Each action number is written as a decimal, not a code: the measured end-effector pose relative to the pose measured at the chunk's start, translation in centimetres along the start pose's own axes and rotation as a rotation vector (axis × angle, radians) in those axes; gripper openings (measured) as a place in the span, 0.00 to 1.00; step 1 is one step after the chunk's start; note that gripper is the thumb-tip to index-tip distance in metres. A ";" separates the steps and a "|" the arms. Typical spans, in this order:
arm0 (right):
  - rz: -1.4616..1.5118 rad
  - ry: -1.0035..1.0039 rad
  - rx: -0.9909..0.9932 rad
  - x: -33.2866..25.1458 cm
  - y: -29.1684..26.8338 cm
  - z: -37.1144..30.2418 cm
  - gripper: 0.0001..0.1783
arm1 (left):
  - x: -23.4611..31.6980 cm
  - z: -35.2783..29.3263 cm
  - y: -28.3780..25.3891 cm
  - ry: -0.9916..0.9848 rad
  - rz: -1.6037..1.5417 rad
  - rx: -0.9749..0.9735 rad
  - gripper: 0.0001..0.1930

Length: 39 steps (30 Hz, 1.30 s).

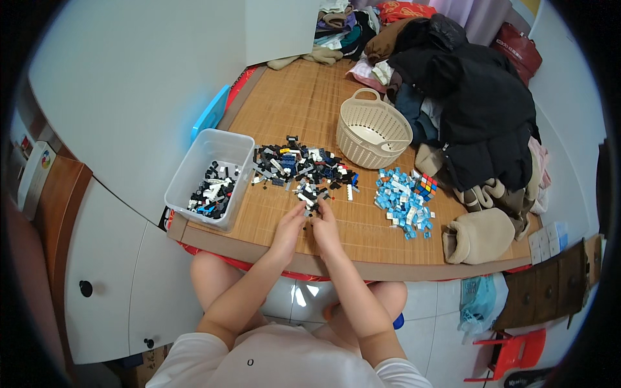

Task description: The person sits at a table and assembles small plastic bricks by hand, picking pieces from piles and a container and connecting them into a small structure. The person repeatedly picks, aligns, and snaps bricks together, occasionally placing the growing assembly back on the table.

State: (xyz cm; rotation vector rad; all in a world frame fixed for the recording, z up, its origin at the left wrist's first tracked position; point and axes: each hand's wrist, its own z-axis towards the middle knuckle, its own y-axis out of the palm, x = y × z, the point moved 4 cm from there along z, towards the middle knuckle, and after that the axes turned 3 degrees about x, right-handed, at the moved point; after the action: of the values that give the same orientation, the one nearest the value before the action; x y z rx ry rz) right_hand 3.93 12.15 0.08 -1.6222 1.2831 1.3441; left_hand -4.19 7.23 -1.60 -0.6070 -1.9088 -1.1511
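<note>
A loose pile of toy building bricks (pixel 304 165), mostly black, white and grey, lies on the woven mat in front of me. At its near edge, my left hand (pixel 289 226) and my right hand (pixel 325 231) are close together, fingers curled in toward each other. A few small dark and grey bricks show in the narrow gap between the fingertips. What each hand pinches is too small and partly hidden to name. Left of the pile stands a clear plastic bin (pixel 233 181) with black, white and some blue bricks inside.
Right of the pile are light-blue and white square pieces (pixel 402 204) and a puzzle cube (pixel 426 185). A beige basket (pixel 352 123) stands behind them. Dark clothes (pixel 479 110) are heaped at the right, near a rolled beige cloth (pixel 482 236). A blue lid (pixel 210 115) leans behind the bin.
</note>
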 end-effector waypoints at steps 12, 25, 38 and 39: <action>0.014 -0.028 -0.066 2.3 -1.6 -2.4 0.30 | 0.6 -1.9 0.1 -0.027 0.048 -0.065 0.26; 0.114 -0.025 -0.005 1.8 -1.1 -4.5 0.32 | 0.6 -3.5 -1.0 0.005 0.075 -0.020 0.24; 0.163 -0.093 0.110 2.5 0.6 -4.0 0.32 | -0.6 -3.2 0.6 0.012 -0.012 -0.008 0.24; 0.202 -0.091 0.123 2.1 0.6 -4.3 0.32 | -0.9 -3.2 0.5 0.015 -0.038 0.005 0.24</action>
State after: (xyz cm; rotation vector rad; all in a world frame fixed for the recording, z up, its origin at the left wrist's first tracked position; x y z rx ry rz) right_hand 4.69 7.44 -0.83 -1.3615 1.4748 1.4112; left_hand -2.07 4.70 -1.23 -0.5593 -1.9172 -1.1714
